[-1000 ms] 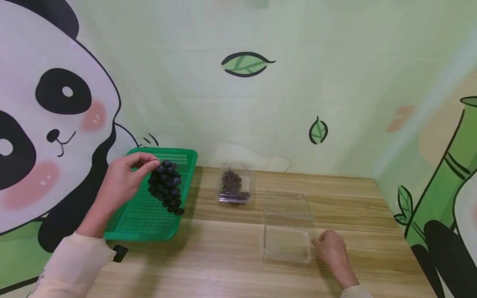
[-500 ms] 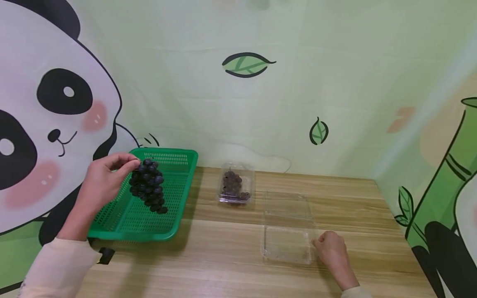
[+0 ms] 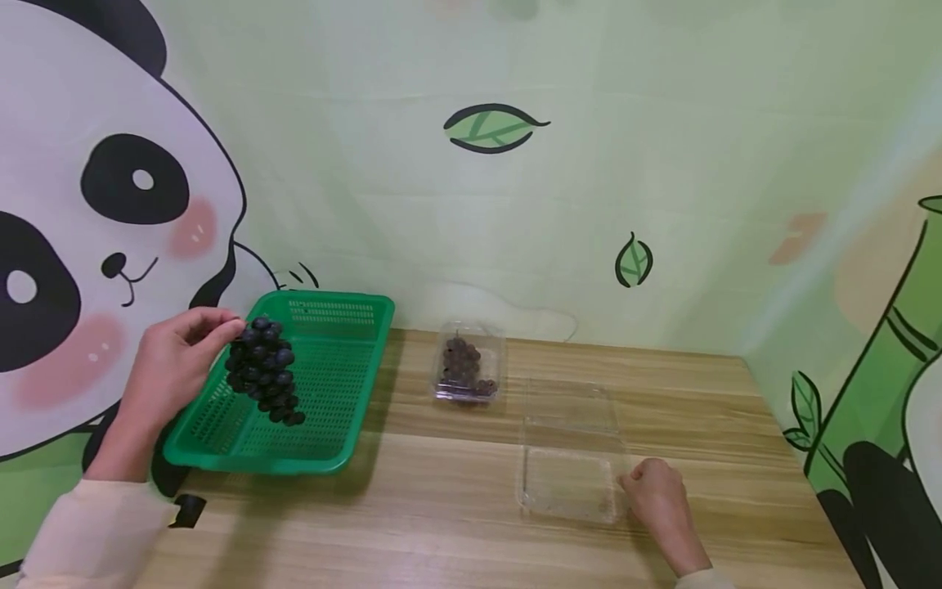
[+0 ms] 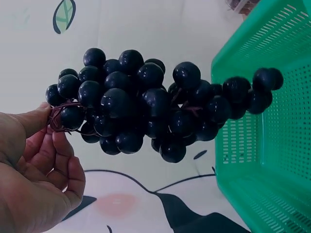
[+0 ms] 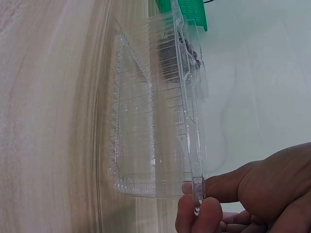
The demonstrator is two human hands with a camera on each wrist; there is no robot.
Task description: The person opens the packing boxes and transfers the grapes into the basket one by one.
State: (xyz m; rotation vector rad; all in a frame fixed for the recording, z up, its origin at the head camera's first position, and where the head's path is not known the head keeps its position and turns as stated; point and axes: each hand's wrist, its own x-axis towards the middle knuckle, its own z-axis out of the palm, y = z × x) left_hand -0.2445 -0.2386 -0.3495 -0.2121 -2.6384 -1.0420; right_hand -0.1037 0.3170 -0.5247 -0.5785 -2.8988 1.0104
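My left hand (image 3: 172, 360) pinches the stem of a dark bunch of grapes (image 3: 261, 372), which hangs over the left part of a green basket (image 3: 342, 462). Close up in the left wrist view, thumb and fingers grip the brown stem, and the grapes (image 4: 141, 99) dangle away from them. On the table's right side, my right hand (image 3: 658, 495) holds the edge of an open clear plastic box (image 3: 570, 483). The right wrist view has the thumb and fingers of this hand (image 5: 243, 199) pinching the rim of the clear box (image 5: 136, 121).
A second clear box (image 3: 486, 348) with a small bunch of dark grapes inside stands at the back middle of the wooden table (image 3: 427, 523). A printed cloth (image 3: 368, 164) rises behind the table. A small black object (image 3: 190, 510) is below the basket's near left corner.
My left hand has moved left with the hanging grapes, from the basket's middle toward its left side. The right hand has stayed at the clear box's edge.
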